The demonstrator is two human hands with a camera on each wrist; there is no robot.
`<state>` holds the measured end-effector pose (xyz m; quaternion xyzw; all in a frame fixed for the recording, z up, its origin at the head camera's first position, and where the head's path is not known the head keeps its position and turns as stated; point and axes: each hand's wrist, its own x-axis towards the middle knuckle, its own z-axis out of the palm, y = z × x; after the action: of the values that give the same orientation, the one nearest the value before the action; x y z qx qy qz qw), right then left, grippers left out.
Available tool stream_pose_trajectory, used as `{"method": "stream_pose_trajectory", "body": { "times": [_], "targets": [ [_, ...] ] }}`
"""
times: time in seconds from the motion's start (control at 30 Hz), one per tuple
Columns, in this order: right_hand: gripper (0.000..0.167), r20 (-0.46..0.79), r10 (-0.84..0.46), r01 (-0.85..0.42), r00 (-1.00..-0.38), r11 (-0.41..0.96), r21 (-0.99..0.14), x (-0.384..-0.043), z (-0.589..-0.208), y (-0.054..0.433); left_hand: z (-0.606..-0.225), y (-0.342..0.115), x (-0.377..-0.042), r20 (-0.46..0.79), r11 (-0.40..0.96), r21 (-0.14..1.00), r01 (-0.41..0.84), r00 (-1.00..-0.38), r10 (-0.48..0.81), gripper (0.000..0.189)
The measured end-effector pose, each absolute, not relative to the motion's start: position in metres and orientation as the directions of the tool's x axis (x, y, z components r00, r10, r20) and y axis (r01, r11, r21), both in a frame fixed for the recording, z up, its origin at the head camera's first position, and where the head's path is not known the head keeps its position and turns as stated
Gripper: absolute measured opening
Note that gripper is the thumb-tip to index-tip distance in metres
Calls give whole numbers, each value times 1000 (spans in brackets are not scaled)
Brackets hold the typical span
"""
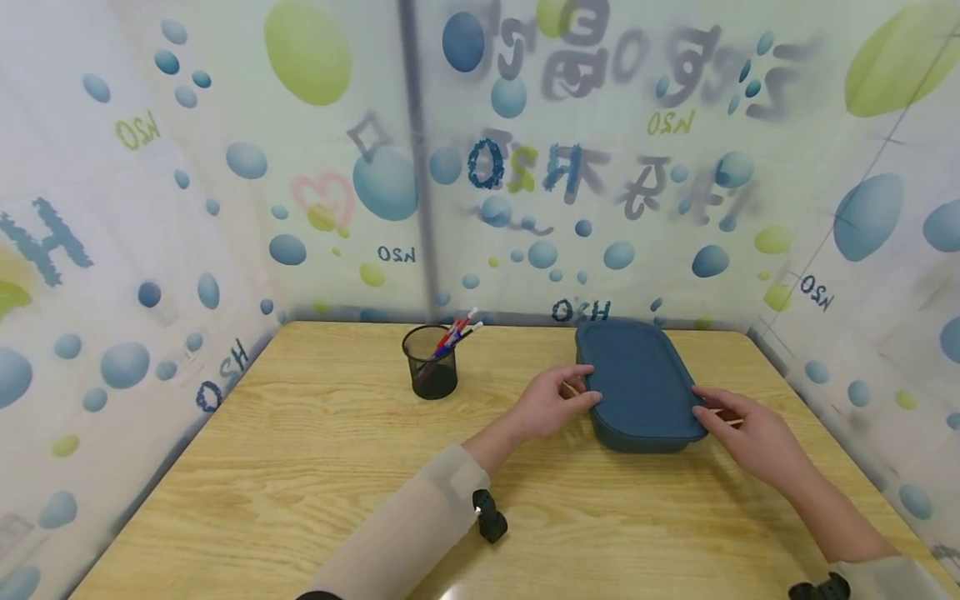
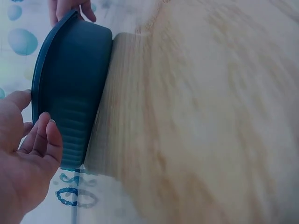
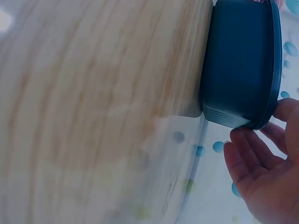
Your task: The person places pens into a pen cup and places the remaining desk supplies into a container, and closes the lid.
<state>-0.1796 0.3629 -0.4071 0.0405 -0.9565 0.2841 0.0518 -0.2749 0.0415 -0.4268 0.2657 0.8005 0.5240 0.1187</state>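
Note:
A dark blue rectangular storage box (image 1: pixel 641 379) stands toward the back right of the wooden table with its flat lid on. My left hand (image 1: pixel 543 406) is at the lid's left rim, and my right hand (image 1: pixel 757 437) is at the right rim near the front corner. In the left wrist view, the left thumb lies against the lid edge while the fingers bend below it by the ribbed wall of the box (image 2: pixel 77 60). The right wrist view has the right hand (image 3: pixel 266 163) pinching the rim, thumb on top and fingertips underneath.
Left of the box, a black mesh pen holder (image 1: pixel 433 367) holds several pens (image 1: pixel 455 333). Curtain-like sheets (image 1: pixel 330 167) printed with blue and green spots enclose the back and sides of the table (image 1: pixel 300 442). Each sleeve carries a black wrist device (image 1: pixel 490 517).

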Motion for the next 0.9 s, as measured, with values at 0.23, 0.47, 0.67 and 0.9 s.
{"method": "stream_pose_trajectory", "body": {
  "times": [0.23, 0.47, 0.67, 0.9],
  "targets": [
    [55, 124, -53, -112, -991, 837, -536, -182, -406, 363, -427, 40, -275, 86, 305, 905, 296, -831, 549, 56],
    [57, 96, -50, -95, -994, 830, -550, -184, -408, 364, -431, 38, -275, 68, 320, 907, 274, -845, 530, 53],
    [60, 30, -55, -62, -998, 776, -628, -183, -412, 370, -432, 34, -276, 33, 348, 906, 242, -858, 512, 52],
    [64, -13, -52, -31, -999, 749, -662, -183, -412, 371, -431, 34, -277, 24, 368, 897, 245, -859, 512, 54]
  ]
}}
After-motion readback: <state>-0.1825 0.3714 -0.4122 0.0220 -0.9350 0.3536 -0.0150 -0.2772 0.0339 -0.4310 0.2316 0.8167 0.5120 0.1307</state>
